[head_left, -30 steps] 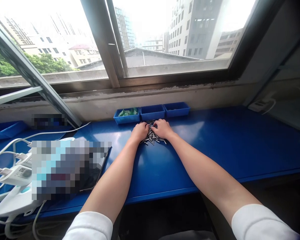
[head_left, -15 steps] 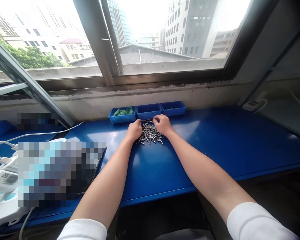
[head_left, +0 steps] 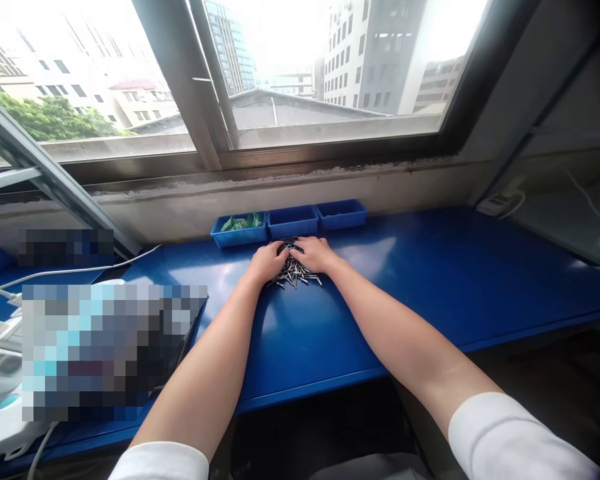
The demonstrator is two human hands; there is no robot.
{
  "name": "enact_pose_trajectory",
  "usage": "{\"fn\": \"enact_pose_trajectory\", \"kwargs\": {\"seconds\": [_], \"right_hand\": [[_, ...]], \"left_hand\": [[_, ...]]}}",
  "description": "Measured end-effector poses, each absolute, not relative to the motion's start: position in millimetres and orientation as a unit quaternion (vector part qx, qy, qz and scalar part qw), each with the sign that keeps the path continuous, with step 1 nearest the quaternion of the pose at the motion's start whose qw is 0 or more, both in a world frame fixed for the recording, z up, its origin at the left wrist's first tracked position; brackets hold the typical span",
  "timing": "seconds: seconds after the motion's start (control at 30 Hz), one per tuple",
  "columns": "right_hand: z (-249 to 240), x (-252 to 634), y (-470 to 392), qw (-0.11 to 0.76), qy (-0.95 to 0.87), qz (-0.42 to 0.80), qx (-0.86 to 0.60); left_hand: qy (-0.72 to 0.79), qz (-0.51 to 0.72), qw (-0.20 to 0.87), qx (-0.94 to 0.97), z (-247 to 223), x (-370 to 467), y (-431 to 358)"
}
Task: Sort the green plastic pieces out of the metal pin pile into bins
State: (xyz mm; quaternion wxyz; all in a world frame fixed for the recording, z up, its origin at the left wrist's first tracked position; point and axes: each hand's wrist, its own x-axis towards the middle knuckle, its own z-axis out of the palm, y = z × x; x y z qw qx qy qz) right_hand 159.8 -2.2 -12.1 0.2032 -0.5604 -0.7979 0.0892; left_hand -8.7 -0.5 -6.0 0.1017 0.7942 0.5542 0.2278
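A pile of thin, shiny metal pins (head_left: 296,272) lies on the blue tabletop near its back edge. From the left, my left hand (head_left: 271,261) rests against the pile, thumb apart from the curved fingers. My right hand (head_left: 314,254) lies over the pile's right and far side, its thumb stretched toward the left thumb. Both hands are open and cup the heap between them. They partly cover the pins, and some fingertips are hidden. Just beyond the hands stands the middle blue bin (head_left: 293,221).
The left blue bin (head_left: 239,231) holds green and clear plastic packets. Small dark items lie in the right blue bin (head_left: 341,213). A blurred-out flat object (head_left: 110,353) and white power strips (head_left: 3,373) with cables occupy the left side. A window (head_left: 320,143) rises behind.
My hands have moved closer together over the pile, thumbs now nearly meeting, and cover more of the pins. The camera view has shifted slightly.
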Motion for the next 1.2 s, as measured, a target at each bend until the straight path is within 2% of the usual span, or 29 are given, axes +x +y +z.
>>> {"fn": "enact_pose_trajectory", "kwargs": {"seconds": [0.47,0.73,0.83,1.0,1.2], "right_hand": [[-14,161,1,0.301,-0.778,0.082,-0.546],[-20,161,4,0.296,-0.779,0.077,-0.547],[-20,162,3,0.325,-0.775,0.077,-0.536],[-12,162,-2,0.421,-0.772,0.051,-0.474],[-6,162,-4,0.449,-0.767,0.1,-0.447]], "left_hand": [[0.575,0.244,0.1,0.774,-13,-10,3],[0.583,0.231,0.097,0.773,-12,-11,3],[0.569,0.263,0.091,0.773,-11,-10,2],[0.52,0.353,0.064,0.775,-6,-7,0],[0.482,0.405,0.071,0.774,-4,-6,-3]]}}
